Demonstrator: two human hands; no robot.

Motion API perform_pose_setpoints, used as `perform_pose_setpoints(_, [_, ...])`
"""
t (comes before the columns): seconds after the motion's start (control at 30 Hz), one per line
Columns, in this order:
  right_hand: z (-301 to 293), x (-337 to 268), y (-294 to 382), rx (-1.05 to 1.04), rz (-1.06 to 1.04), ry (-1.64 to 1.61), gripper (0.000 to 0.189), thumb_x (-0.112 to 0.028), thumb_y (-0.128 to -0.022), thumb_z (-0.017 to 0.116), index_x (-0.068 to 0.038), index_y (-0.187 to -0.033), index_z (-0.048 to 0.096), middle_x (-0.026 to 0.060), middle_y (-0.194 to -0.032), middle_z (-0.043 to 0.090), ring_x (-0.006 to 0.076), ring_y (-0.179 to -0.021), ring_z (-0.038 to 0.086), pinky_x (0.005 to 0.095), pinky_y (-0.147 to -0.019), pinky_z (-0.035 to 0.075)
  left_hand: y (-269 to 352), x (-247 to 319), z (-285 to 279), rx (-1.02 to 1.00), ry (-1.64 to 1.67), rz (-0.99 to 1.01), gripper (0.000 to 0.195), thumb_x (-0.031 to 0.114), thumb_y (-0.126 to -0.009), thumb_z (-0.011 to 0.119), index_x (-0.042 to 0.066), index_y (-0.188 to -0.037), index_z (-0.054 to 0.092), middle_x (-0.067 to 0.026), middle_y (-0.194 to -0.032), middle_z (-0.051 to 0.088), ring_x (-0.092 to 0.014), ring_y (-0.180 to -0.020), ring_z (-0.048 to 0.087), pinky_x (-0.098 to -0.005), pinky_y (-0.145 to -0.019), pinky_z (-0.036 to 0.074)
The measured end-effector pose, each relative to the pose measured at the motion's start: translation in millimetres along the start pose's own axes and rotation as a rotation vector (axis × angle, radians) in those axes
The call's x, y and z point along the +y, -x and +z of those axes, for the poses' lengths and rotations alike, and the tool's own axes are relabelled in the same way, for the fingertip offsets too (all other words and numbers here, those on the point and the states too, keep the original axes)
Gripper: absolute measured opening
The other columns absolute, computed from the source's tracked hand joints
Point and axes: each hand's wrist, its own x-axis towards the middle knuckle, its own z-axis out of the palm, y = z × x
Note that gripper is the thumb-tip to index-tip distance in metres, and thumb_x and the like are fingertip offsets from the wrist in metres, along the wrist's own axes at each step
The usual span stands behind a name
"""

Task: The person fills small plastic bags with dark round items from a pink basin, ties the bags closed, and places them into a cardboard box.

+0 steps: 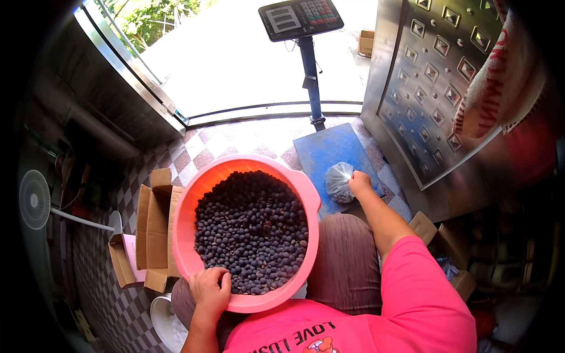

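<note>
A large pink plastic basin [311, 194] rests on my lap, partly filled with small round dark purple fruits [251, 234]. My left hand [209, 289] grips the basin's near-left rim, thumb towards the inside. Out to the right, my right hand [359, 183] clutches the gathered neck of a clear plastic bag [340, 182]. Something fills the bag, but its contents are blurred by the plastic. The bag is over the blue platform [329, 145] of a floor scale; whether it bears on the platform I cannot tell.
The scale's post carries a keypad display [301, 18] before the open doorway. An embossed metal door [423, 97] with a towel [499, 84] stands right. At left are an open cardboard box [152, 229], a white fan [35, 199] and a white bucket [161, 324]. More cardboard [454, 242] lies at right.
</note>
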Motion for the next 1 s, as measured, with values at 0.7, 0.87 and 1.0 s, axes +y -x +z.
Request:
perform_pose_setpoints(0.7, [-158.5,-43.3,49.7,-0.125,0.016,-0.775,0.009,-0.009,-0.08,0.062,-0.006,-0.075,0.056,-0.0022,-0.063,0.051,0.007,-0.052,0.046,0.0224,-0.047,0.036,4.3,-4.5,1.5,0.022,0.077,-0.028,0.008,0.017,-0.074,0.06,0.01,-0.073,0.064,-0.0056,-0.073,0.063,-0.027,-0.073,0.058,-0.0396,-0.069,0.037])
perform_pose_setpoints(0.87, [-235.7,-32.5,92.9,-0.152,-0.053,-0.92,0.006,-0.01,-0.082,0.06,-0.005,-0.078,0.058,-0.0013,-0.065,0.052,0.0069,-0.055,0.046,0.0222,-0.05,0.037,-1.3,-1.2,7.5,0.054,0.084,0.011,0.013,0.018,-0.077,0.058,0.006,-0.075,0.063,-0.0132,-0.071,0.062,-0.032,-0.067,0.059,-0.0425,-0.064,0.044])
perform_pose_setpoints(1.0, [-299.1,-17.7,146.0,-0.113,-0.077,-0.985,0.006,-0.01,-0.082,0.061,-0.005,-0.079,0.059,-0.0011,-0.067,0.053,0.0068,-0.056,0.047,0.0211,-0.052,0.038,7.0,-7.7,8.8,0.012,0.195,-0.03,0.015,0.016,-0.081,0.057,0.002,-0.079,0.062,-0.0149,-0.068,0.061,-0.028,-0.064,0.06,-0.038,-0.06,0.045])
